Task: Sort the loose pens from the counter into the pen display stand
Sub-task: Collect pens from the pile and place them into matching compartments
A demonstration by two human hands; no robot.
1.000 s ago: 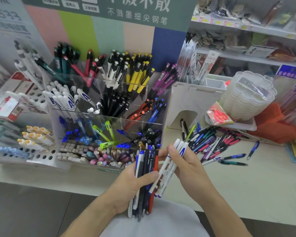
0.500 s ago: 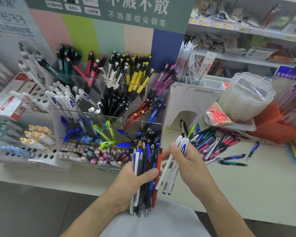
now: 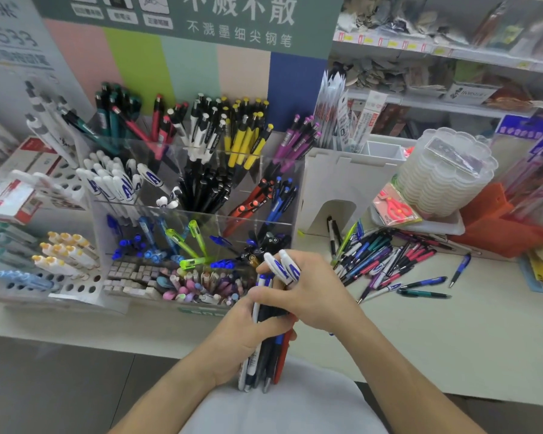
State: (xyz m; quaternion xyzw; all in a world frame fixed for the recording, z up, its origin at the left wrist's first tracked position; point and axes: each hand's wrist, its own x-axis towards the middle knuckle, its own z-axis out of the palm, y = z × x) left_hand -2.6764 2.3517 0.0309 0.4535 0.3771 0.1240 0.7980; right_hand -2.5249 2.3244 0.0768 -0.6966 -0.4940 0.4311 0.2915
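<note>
Loose pens (image 3: 386, 261) lie heaped on the desk (image 3: 452, 333) at centre right, beside the clear pen display stand (image 3: 198, 195). At lower centre the left hand (image 3: 242, 336) grips an upright bundle of pens (image 3: 264, 355), while the right hand (image 3: 314, 296) curls round two white pens (image 3: 282, 266) and touches that bundle.

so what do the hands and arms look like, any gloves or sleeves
Both are bare: no gloves, rings, watch or sleeves show on the left hand or the right hand, and the forearms are uncovered to the frame's edge. A pale grey garment shows below them.
</note>
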